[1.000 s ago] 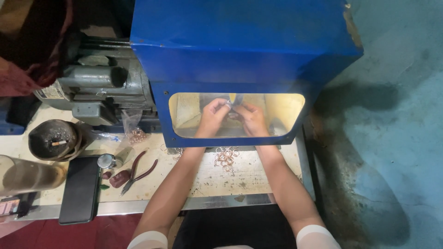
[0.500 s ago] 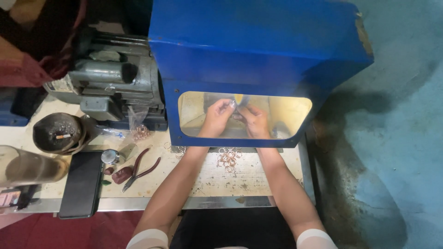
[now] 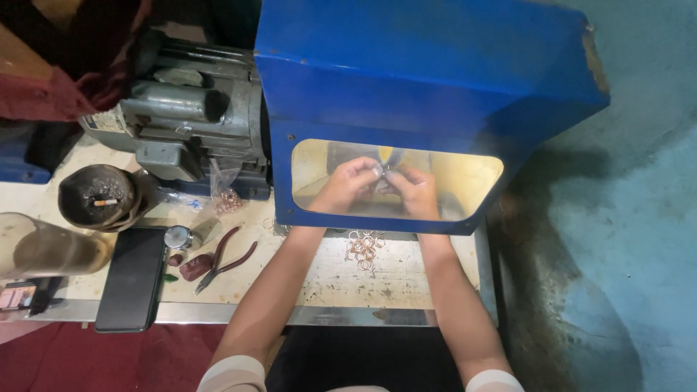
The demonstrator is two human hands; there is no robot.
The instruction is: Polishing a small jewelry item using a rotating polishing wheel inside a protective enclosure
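Both hands are inside the blue hood (image 3: 428, 80), seen through its lit window (image 3: 465, 181). The left hand (image 3: 347, 185) and right hand (image 3: 415, 190) meet at the middle, fingers (image 3: 370, 168) curled tight and pinched together on a small piece (image 3: 382, 172) (too small and blurred to tell what it is), held up near the yellow wheel (image 3: 385, 154) at the back. Just outside the window, between the forearms, a heap of copper rings (image 3: 364, 249) lies on the surface (image 3: 334, 279). Left of the left arm lie red-handled pliers (image 3: 225, 260), a black phone (image 3: 132, 278) and an ashtray (image 3: 98, 196); a grey motor (image 3: 181, 120) stands beside the hood.
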